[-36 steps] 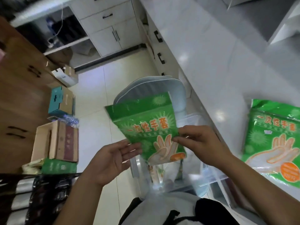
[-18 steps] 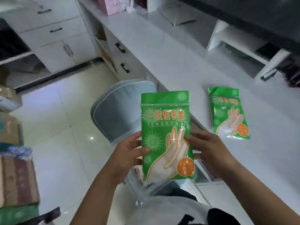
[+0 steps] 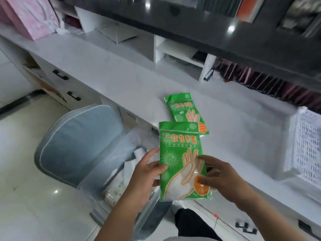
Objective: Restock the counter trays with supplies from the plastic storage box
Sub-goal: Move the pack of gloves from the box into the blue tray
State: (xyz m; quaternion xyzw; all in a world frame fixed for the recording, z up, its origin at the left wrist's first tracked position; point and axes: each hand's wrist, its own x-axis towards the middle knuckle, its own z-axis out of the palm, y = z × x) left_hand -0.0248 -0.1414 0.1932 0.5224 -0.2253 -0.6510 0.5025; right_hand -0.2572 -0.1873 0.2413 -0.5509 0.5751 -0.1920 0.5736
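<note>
Green glove pack (image 3: 180,153) stands upright between both hands, above the near edge of the white bench (image 3: 121,80). Left hand (image 3: 147,173) grips its left edge, thumb on the front. Right hand (image 3: 224,178) pinches the lower right part. A second pack (image 3: 184,110) lies flat on the bench just beyond. Clear storage box (image 3: 104,171) sits below on the left, holding packets. White lattice tray (image 3: 305,146) rests at the right.
</note>
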